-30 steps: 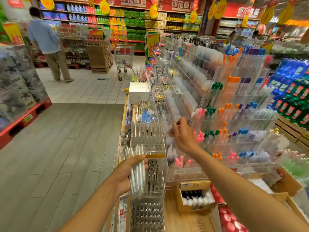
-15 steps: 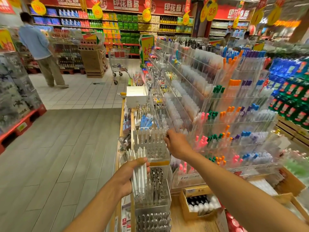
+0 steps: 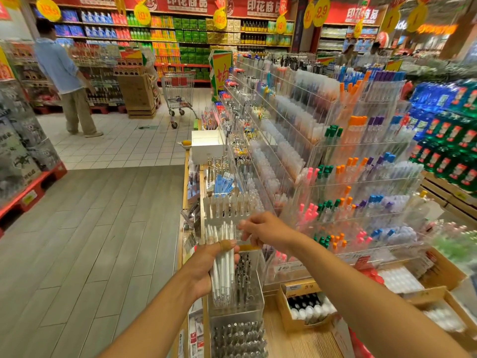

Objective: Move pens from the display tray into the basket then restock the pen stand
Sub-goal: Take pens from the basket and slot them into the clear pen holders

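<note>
With the left hand [image 3: 206, 267] gripping a fanned bundle of white pens [image 3: 223, 264] and the right hand [image 3: 265, 229] pinching one at its tip — a careless tug could spill them onto the floor.

2 hands [image 3: 204, 267], 1 bundle of white pens [image 3: 223, 262], 1 shopping cart [image 3: 179, 94], 1 white box [image 3: 207, 146]

Wooden counter [image 3: 304, 339] with clear pen stands [image 3: 236, 303], cardboard box [image 3: 302, 306], white box [image 3: 206, 148].
</note>
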The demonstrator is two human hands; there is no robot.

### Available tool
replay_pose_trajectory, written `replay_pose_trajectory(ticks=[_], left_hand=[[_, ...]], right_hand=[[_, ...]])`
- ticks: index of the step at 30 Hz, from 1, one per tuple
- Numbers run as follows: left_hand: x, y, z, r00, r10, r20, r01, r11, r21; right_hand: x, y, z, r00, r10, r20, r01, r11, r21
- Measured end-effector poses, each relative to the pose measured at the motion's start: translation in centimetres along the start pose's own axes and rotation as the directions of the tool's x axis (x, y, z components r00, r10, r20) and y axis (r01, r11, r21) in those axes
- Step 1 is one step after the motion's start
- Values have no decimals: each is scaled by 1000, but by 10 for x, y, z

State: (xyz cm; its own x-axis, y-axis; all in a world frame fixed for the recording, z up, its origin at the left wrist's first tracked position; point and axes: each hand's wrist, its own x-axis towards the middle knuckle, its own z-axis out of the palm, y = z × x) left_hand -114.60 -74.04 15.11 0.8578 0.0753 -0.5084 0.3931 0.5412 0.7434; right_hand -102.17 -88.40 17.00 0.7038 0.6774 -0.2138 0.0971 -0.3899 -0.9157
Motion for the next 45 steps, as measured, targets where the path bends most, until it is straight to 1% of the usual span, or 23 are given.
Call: replay_pose_trajectory(ticks=[3,7,11,13,14,16,18,20,22,23,25,28,32,37,42,44,45], left_hand=[[-3,-3,3,1000,5,24,-5,1000,-8],[-5,-4,6,999,8,44,-7,1000,-25],[-7,-6,6,999,19,42,-16,998,-56],[-7,-5,5,999,10,31,-8,998,-69],[-7,-4,5,1000,-1,29,3,997,-77],[-7,-4,4,998,-16,54,22,992,-128],[-7,-4,3,997,-16,82,29,985,-169],[-6,-4,2,996,-15,83,29,985,-172],[-5,-4,1,997,-18,77,30,986,-161],[-4,-4,1,997,-19,73,30,987,-161],[-2,-4,1,998,-16,63,26,986,-165],[0,-4,0,998,-19,56,29,986,-166],[1,-2,0,998,-13,55,22,987,-160],[-1,-1,0,998,-13,54,21,990,-142],[2,-3,3,999,-4,32,8,993,-119],[2,-3,5,999,0,35,3,994,-105],[2,-3,6,999,5,39,-2,996,-90]], right_hand=[[0,1,8,997,19,75,-32,984,175],[2,3,13,994,62,91,-92,919,383],[0,-1,9,994,33,106,-82,856,511],[-4,-5,3,997,9,78,-51,821,569],[-6,-6,-2,999,-11,42,-16,803,596],[-9,-10,-12,993,-46,-108,102,788,607],[-9,-13,-23,944,-63,-324,236,816,528],[-9,-14,-31,857,-113,-502,333,865,374],[-7,-13,-37,782,-191,-593,368,910,192],[-6,-11,-38,764,-224,-605,355,929,105],[-2,-7,-37,766,-261,-588,305,952,-25],[3,0,-30,797,-284,-533,227,959,-170],[8,3,-17,850,-298,-435,178,939,-296],[12,-4,-15,851,-321,-415,104,878,-466],[11,-14,-18,880,-295,-371,35,822,-569],[10,-16,-20,908,-247,-338,-19,782,-623],[9,-15,-20,929,-198,-312,-48,772,-633]])
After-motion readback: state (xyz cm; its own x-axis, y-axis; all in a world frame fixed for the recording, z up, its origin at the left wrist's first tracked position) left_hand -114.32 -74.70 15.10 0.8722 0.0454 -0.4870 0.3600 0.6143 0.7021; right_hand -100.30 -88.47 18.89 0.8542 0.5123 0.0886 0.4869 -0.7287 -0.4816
